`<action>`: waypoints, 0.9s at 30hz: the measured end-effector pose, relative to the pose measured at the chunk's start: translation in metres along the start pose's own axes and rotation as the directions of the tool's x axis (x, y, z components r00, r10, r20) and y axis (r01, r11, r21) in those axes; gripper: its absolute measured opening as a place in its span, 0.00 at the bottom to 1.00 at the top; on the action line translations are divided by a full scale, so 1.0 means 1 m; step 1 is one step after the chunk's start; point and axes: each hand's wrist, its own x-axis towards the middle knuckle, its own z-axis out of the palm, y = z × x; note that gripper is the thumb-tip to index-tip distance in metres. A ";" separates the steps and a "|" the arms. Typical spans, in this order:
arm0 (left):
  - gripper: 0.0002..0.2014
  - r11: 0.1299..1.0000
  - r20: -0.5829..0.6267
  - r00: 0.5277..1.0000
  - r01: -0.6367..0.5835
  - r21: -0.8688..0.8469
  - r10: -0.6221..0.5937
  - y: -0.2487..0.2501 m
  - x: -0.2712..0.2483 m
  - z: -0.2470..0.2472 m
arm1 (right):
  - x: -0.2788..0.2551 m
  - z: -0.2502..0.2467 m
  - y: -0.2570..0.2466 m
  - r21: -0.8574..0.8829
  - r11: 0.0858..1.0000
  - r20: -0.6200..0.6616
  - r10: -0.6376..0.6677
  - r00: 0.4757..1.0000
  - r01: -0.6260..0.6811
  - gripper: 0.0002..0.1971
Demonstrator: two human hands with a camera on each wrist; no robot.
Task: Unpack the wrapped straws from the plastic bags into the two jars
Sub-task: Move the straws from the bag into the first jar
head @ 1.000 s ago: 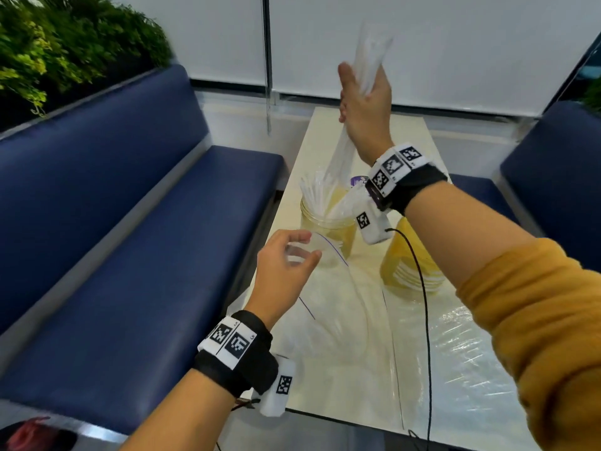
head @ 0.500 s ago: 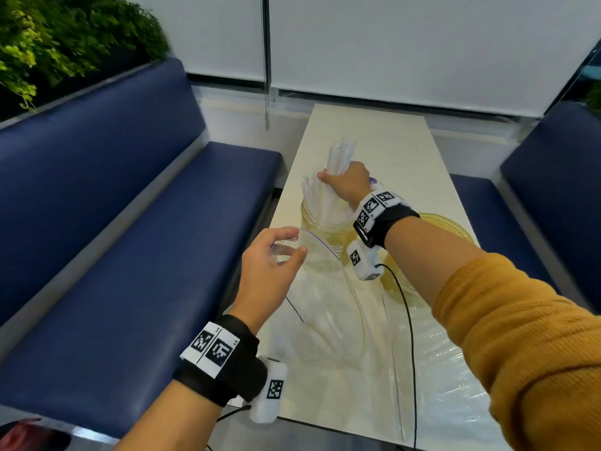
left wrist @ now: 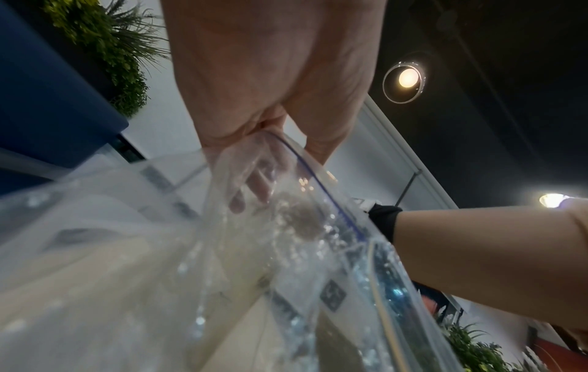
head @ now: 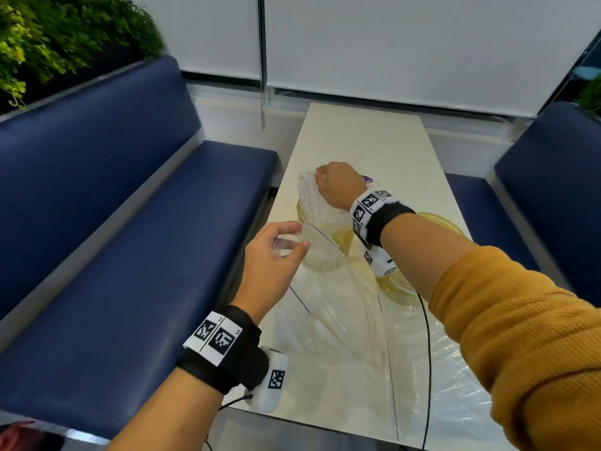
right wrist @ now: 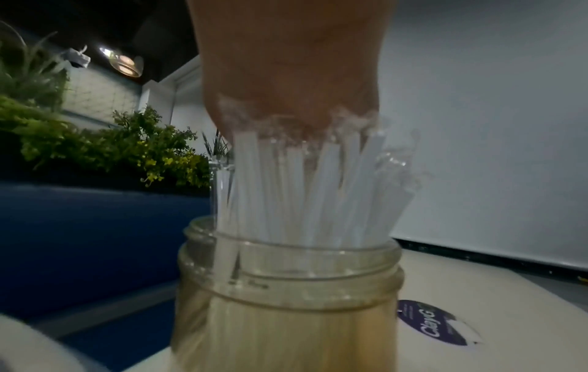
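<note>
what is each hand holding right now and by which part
The left hand pinches the clear plastic bag at its open top edge. The right hand rests on the tops of the wrapped straws in the jar; whether it grips them is unclear.

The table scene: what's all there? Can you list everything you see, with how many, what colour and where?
Jars: two, clear yellowish, mid-table; the second sits behind the right forearm.
Wrapped straws: a bunch, white, upright in the left jar.
Plastic bag: one held, clear with a blue zip line, mouth lifted over the near table.
Plastic sheet: clear, crinkled, flat on the near right of the table; whether it is a second bag I cannot tell.
Table: one, cream.
Sticker: one, purple, on the table beside the left jar.
Benches: two, navy, either side.
Plants: green, behind the left bench.
Left hand: pinches the bag's mouth.
Right hand: on the straw tops.
</note>
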 end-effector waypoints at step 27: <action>0.21 0.999 0.125 0.992 0.005 0.032 -0.009 0.009 0.003 0.004 | -0.025 -0.033 0.023 0.056 0.979 0.161 0.184 0.970 -0.195 0.28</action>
